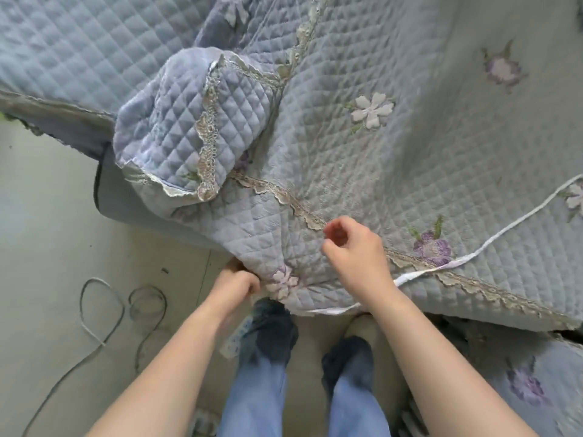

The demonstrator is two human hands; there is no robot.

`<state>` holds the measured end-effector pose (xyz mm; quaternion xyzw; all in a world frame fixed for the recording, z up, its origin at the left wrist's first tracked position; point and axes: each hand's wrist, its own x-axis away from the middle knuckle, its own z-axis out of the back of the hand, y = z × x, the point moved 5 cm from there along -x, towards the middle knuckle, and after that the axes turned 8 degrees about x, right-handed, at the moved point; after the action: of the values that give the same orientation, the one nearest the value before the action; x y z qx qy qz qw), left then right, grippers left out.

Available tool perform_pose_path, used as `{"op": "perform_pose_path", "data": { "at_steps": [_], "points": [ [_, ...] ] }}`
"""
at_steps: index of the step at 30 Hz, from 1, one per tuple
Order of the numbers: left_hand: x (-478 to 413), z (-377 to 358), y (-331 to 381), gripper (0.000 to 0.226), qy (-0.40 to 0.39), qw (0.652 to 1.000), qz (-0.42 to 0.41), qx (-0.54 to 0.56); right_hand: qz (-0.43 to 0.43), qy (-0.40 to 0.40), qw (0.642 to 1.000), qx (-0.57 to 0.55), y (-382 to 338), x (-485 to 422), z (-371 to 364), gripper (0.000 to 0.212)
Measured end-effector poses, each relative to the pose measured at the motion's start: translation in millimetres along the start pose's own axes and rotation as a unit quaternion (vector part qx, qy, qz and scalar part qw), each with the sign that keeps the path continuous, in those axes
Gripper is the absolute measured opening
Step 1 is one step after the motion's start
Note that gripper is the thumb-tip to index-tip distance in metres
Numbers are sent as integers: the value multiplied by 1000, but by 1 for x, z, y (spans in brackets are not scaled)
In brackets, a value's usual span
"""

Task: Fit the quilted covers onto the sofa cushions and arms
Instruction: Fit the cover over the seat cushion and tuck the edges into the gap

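Already the pale blue-grey quilted cover with lace trim (394,159) lay spread over the sofa seat, its front hem rumpled. The left hand (238,283) had its grip closed on that hem, while the right hand (353,247) hovered curled above the lace, its grip impossible to judge. A smaller quilted cover (176,127) sat bunched on the sofa arm (107,190), apparently left to fit.

Left hand (238,283) gripping quilted cover (378,159) edge, right hand (353,250) loosely curled above
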<state>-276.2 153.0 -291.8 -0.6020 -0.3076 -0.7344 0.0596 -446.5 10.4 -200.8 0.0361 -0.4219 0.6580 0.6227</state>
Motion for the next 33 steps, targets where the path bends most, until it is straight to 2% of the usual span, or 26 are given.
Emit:
{"op": "perform_pose_path", "data": {
  "at_steps": [2, 3, 5, 7, 9, 11, 14, 16, 18, 20, 22, 23, 24, 25, 26, 27, 28, 29, 31, 32, 33],
  "points": [
    [-8, 23, 32, 32, 29, 986, -38, 159, 30, -117, 993, 16, -27, -19, -22, 33],
    [-15, 30, 47, 33, 37, 978, -43, 202, 39, -171, 984, 40, -38, -25, -36, 42],
    [-17, 31, 69, 32, 32, 979, -56, 193, 56, -211, 969, 117, -48, -30, -60, 55],
    [-13, 18, 81, 28, -7, 980, -61, 189, 65, -158, 973, 152, -43, -30, -68, 48],
    [-7, 4, 83, 23, -62, 974, -36, 215, 49, -68, 983, 165, -19, -22, -60, 32],
    [-3, -6, 85, 17, -110, 966, -8, 232, 40, 1, 967, 250, 22, 0, -48, 30],
    [1, -17, 92, 17, -181, 959, 5, 219, 35, 19, 911, 410, 89, 41, -37, 46],
    [5, -31, 97, 27, -229, 953, 12, 196, 9, 12, 896, 444, 114, 58, -35, 54],
    [14, -50, 105, 43, -267, 950, 16, 164, -26, 11, 894, 448, 118, 61, -39, 43],
    [24, -64, 116, 51, -269, 948, 18, 168, -137, 14, 912, 387, 112, 59, -46, 24],
    [33, -74, 123, 75, -270, 938, 31, 214, -306, -9, 935, 182, 99, 65, -60, 14],
    [35, -78, 124, 96, -275, 932, 41, 233, -372, -31, 926, 59, 90, 71, -75, 11],
    [38, -79, 122, 110, -284, 926, 48, 245, -410, -66, 908, -56, 81, 79, -95, 9],
    [42, -80, 120, 116, -295, 921, 56, 248, -419, -102, 893, -128, 69, 87, -112, 7],
    [43, -78, 117, 114, -301, 920, 62, 245, -402, -114, 897, -147, 61, 91, -125, 5],
    [42, -74, 114, 109, -297, 923, 65, 235, -386, -84, 908, -140, 59, 94, -130, 1],
    [39, -68, 111, 97, -290, 929, 58, 222, -382, -2, 914, -138, 64, 92, -125, 4],
    [35, -60, 110, 77, -284, 936, 43, 204, -392, 108, 902, -145, 73, 90, -108, 8],
    [23, -43, 109, 33, -267, 952, 7, 151, -406, 313, 844, -157, 96, 79, -59, 16],
    [17, -35, 106, 24, -244, 961, 4, 128, -414, 371, 818, -147, 113, 74, -36, 24],
    [10, -28, 104, 23, -220, 969, 9, 107, -432, 387, 802, -143, 128, 66, -16, 35]
  ]
}}
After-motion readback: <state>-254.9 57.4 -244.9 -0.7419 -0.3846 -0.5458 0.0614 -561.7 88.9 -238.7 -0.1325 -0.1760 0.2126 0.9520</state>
